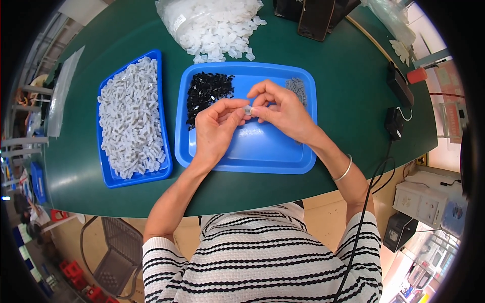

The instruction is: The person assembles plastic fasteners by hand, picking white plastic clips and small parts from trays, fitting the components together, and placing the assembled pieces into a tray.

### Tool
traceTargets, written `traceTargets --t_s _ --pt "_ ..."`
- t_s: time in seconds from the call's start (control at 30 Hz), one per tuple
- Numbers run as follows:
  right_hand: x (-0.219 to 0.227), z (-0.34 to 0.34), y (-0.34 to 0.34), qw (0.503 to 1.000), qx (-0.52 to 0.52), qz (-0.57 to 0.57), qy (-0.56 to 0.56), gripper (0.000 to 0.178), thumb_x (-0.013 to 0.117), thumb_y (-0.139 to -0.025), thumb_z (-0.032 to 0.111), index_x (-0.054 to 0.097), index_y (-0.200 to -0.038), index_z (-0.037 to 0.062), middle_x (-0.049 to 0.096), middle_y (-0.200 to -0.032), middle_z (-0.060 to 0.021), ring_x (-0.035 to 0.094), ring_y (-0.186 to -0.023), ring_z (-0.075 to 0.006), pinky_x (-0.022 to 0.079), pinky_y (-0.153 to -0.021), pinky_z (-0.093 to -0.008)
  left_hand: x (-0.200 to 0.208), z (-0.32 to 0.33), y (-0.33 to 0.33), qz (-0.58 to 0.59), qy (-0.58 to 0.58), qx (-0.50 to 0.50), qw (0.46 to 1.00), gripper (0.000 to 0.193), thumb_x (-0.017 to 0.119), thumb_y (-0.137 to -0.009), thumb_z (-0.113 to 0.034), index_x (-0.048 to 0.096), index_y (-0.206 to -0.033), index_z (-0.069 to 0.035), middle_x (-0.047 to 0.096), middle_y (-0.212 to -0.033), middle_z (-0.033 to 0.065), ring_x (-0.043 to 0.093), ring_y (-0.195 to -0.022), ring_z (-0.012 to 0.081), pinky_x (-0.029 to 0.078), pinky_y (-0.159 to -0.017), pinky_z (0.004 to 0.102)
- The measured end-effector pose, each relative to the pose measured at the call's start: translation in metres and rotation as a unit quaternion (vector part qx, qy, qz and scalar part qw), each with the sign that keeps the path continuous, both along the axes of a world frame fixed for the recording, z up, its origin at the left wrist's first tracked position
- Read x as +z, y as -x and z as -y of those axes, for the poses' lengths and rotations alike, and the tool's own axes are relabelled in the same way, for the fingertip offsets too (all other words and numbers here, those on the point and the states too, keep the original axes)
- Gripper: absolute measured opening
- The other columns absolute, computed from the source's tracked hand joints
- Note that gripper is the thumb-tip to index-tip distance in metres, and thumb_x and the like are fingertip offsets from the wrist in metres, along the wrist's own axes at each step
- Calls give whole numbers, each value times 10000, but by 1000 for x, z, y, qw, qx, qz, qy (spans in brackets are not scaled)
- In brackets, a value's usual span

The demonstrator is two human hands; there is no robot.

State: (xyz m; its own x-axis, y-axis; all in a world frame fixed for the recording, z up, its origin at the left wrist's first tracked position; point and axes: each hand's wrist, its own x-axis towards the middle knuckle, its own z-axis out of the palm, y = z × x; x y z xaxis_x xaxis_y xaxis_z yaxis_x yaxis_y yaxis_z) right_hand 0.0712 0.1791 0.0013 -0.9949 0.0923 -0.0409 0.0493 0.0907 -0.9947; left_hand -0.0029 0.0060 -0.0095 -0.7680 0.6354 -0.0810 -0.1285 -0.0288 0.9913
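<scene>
Over the shallow blue plastic tray (242, 157), the left hand (214, 129) and right hand (289, 115) pinch a small whitish plastic piece (247, 109) between them, equally near; its long axis I can't tell.

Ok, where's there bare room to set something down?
On the table, between the wide tray and the black boxes; inside that tray, nearer you than your right hand. Crowded: that tray's left end, under black parts, and the left tray, full of white parts.
</scene>
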Motion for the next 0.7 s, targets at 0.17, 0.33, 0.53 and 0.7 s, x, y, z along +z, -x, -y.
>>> traceTargets --t_s 0.17,0.33,0.53,0.7 --pt "2 -3 -1 1000 8 16 -25 98 640 -871 25 610 -960 -3 618 -851 -20 584 -765 -63 498 -668 -209 0 1 1 11 -36 21 999 154 623 -906 -6 642 -1054 35 699 -917 85 676 -846 119 550 -745 230" --pt "4 10 -10 981 -32 -48 -185 75 661 -841 33 620 -875 -19 638 -816 -34 573 -719 -54 503 -626 -230 4 2 -12 -189 73 20 979 104 639 -879 -8 650 -981 3 710 -856 94 702 -779 168 557 -692 276" --pt "3 16 -3 981 -14 -85 -173 91 638 -865 49 645 -914 -28 657 -839 -78 615 -715 -150 515 -654 -273 12 19 -1 -318 105 57 941 99 653 -860 -26 659 -959 -26 701 -833 88 693 -723 203 542 -657 298" --pt "9 -10 11 941 -23 -121 -314 124 633 -873 85 669 -933 -18 670 -895 -116 627 -774 -247 512 -712 -343 42 90 77 -541 185 281 771 139 655 -838 -14 670 -968 -58 689 -872 70 668 -745 212 514 -667 305"
